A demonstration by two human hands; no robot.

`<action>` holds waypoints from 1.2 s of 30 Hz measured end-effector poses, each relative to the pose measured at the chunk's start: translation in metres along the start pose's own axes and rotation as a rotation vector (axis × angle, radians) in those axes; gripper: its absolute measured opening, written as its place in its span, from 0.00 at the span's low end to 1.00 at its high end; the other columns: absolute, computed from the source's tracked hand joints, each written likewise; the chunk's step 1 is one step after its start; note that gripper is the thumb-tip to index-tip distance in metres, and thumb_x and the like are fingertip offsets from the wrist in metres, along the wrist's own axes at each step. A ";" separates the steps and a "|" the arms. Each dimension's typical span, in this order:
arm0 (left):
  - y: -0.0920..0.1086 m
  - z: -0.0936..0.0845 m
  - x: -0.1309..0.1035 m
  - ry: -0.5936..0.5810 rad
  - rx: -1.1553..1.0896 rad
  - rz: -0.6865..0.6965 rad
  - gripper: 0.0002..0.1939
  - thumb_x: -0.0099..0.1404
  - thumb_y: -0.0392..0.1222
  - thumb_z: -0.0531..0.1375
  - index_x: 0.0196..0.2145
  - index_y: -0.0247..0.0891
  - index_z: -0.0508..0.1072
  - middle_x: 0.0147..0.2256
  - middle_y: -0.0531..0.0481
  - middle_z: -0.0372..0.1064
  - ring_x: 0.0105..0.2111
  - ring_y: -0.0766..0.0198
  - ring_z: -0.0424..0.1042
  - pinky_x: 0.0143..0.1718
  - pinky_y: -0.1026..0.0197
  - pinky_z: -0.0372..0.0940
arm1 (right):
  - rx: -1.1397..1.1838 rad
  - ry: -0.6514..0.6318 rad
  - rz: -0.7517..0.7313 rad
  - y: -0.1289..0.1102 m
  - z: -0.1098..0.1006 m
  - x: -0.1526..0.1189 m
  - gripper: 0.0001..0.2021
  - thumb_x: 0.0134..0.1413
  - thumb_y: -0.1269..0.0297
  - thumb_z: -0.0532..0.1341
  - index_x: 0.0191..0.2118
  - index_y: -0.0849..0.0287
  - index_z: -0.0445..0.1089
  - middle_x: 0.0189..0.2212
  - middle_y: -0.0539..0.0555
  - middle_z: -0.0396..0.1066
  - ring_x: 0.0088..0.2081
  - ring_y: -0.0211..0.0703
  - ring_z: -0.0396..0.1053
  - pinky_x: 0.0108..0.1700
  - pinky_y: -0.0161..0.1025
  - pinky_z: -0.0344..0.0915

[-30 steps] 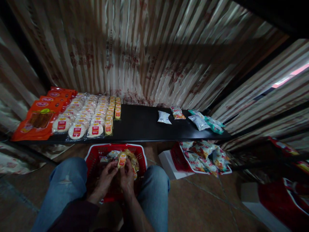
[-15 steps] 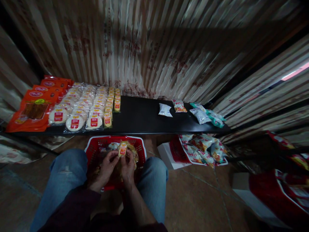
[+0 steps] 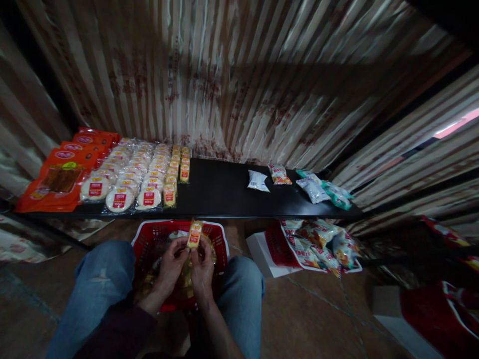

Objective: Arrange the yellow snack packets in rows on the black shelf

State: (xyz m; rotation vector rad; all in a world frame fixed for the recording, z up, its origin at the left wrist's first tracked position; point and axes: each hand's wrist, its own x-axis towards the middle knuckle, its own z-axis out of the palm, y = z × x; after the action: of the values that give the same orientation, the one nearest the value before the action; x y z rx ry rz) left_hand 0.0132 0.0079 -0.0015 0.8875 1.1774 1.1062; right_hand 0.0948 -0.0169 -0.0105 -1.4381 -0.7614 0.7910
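Between my left hand (image 3: pixel 172 264) and my right hand (image 3: pixel 202 267) is a small yellow snack packet (image 3: pixel 195 234) with a red label, held upright by the fingertips of both. Both hands are above a red basket (image 3: pixel 144 239) between my knees, which holds more wrapped snacks, partly hidden by my hands. Just beyond it, on a black shelf (image 3: pixel 217 192), stand two rows of matching yellow packets (image 3: pixel 169 193). Left of these lie rows of round white wrapped crackers (image 3: pixel 119 198).
Orange snack bags (image 3: pixel 56 174) lie at the shelf's left end. A white pouch (image 3: pixel 258 180), a red-and-white bag (image 3: pixel 279 174) and green bags (image 3: pixel 337 193) lie toward its right. Below, a second red basket (image 3: pixel 275 244) holds several bags. Another red basket (image 3: pixel 419 309) stands at far right.
The view has tilted, so the shelf and baskets sit lower in the picture. Both hands still hold the yellow packet, now slightly nearer the shelf edge.
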 end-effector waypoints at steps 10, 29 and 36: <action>0.017 0.008 0.019 0.103 0.022 0.106 0.09 0.50 0.42 0.62 0.30 0.39 0.69 0.32 0.49 0.72 0.37 0.59 0.72 0.45 0.56 0.64 | 0.024 -0.086 -0.012 -0.025 0.008 0.021 0.19 0.52 0.62 0.59 0.50 0.58 0.67 0.45 0.57 0.73 0.45 0.44 0.71 0.50 0.42 0.66; 0.051 0.022 0.054 0.192 0.226 0.340 0.10 0.53 0.35 0.56 0.33 0.41 0.74 0.38 0.47 0.70 0.42 0.57 0.68 0.49 0.55 0.61 | 0.092 -0.078 -0.091 -0.043 0.036 0.083 0.15 0.50 0.62 0.60 0.44 0.60 0.65 0.40 0.54 0.73 0.41 0.41 0.70 0.47 0.39 0.66; 0.053 0.031 0.064 0.138 0.208 0.345 0.19 0.53 0.32 0.55 0.44 0.40 0.73 0.48 0.45 0.70 0.51 0.56 0.66 0.58 0.54 0.55 | 0.078 -0.076 -0.134 -0.042 0.049 0.109 0.15 0.48 0.64 0.60 0.44 0.60 0.65 0.39 0.54 0.72 0.39 0.40 0.70 0.46 0.38 0.67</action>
State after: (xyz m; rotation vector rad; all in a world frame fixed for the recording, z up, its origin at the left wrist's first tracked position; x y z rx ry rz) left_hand 0.0355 0.0840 0.0390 1.2241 1.3003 1.3556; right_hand 0.1130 0.1017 0.0289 -1.2791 -0.8665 0.7670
